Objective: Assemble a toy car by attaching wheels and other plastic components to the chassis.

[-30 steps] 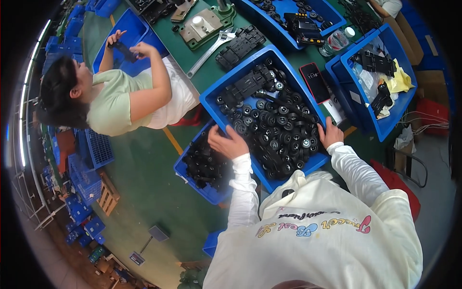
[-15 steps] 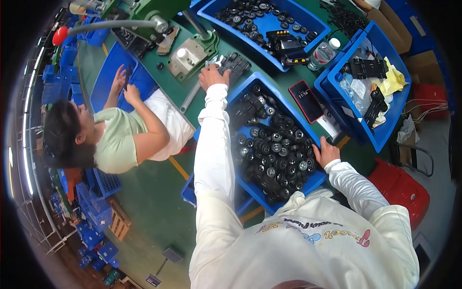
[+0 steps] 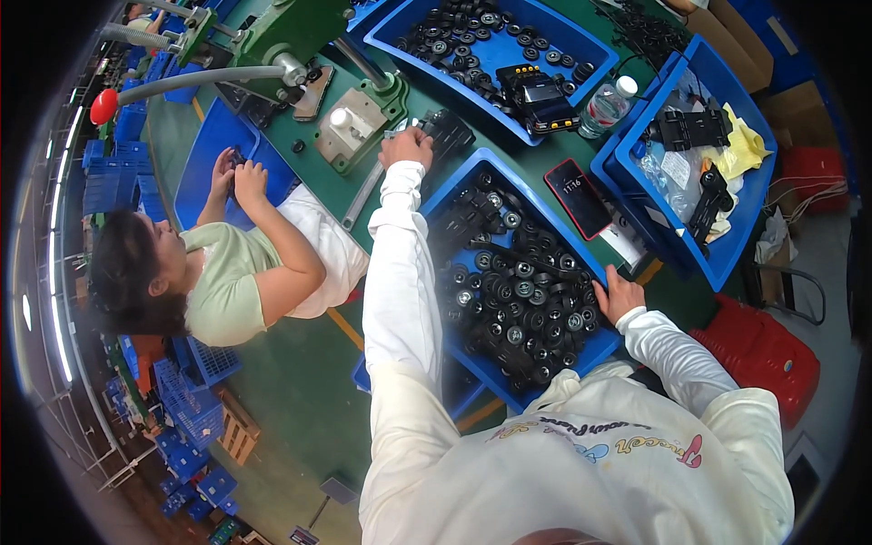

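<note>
My left hand (image 3: 406, 149) is at the bench with its fingers curled closed. What it pinches is mostly hidden; something small and whitish shows by the fingertips. Right beside it lies a black toy-car chassis (image 3: 449, 134). My right hand (image 3: 623, 295) holds the right rim of a blue bin (image 3: 595, 350) in front of me, its fingers bent over the edge. Heaped in that bin are black toy wheels (image 3: 524, 289) with silvery hubs, and black chassis parts (image 3: 472, 207) lie toward its far left.
A green lever press (image 3: 300, 36) with a red knob (image 3: 104, 106) and metal base plate (image 3: 347, 127) stands left. Another wheel bin (image 3: 595, 56), a bottle (image 3: 609, 107), a phone (image 3: 579, 199) and a scrap bin (image 3: 740, 232) lie beyond. A co-worker (image 3: 241, 272) sits left.
My left hand has closed more and sits slightly lower beside the chassis. My right hand stays on the bin rim. The view has shifted a little, and the co-worker's hands have come closer together.
</note>
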{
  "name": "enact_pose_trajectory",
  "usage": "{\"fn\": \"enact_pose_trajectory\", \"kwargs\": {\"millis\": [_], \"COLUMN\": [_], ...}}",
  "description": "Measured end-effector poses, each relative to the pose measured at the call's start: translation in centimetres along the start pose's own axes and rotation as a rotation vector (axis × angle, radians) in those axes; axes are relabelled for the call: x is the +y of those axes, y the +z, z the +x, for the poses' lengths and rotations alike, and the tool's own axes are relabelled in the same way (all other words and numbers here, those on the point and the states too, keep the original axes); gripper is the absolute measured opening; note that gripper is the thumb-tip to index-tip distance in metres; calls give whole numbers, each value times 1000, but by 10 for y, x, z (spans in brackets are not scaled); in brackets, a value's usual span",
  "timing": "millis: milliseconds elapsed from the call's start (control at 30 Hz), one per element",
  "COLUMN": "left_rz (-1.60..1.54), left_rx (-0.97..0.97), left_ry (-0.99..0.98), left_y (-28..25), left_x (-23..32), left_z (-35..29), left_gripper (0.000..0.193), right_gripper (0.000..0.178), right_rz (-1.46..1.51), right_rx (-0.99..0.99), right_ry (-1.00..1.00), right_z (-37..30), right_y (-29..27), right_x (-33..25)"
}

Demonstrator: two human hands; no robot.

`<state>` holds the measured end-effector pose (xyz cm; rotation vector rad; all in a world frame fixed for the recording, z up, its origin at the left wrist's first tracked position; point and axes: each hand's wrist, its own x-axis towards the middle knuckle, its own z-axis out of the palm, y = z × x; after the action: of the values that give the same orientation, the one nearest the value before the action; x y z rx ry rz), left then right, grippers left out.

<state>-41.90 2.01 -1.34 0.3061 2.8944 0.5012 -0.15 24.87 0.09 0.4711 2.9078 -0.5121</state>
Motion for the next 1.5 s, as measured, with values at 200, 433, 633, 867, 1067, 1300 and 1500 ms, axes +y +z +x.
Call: {"fn": "enact_pose_trajectory", "kwargs": {"millis": [200,433,633,867,1067,1300,1500], "left_rz": [-521,-1620,-2078,-2226,-2258,-2179,-1586], "left_rx": [286,-178,-305,-380,-380,-343,113], "left_ry": [182,38,33,-37,1,28,73], "left_y": [-55,-109,-121,-118,-120,-126,-134], "left_x": [-7,17,41,56,58,60,71], "left_z": [-21,-133,-226,-280,-301,-308,-317], "left_gripper": [18,21,20,31,28,25,14], "right_gripper": [29,29,30,30,30,30,32], "right_rz": [-12,-28,-48,-56,-63,-65,-80], "right_rx": [-6,-12,-13,-6,-5,-1,9], "right_ry": [-5,14,-6,13,22,20,21], "right_z": [-1,-4,-5,-5,-7,-8,-8], "right_y": [0,-1,0,-1,-1,-1,2], "right_x": [-2,-1,-2,-4,-6,-6,-2]}}
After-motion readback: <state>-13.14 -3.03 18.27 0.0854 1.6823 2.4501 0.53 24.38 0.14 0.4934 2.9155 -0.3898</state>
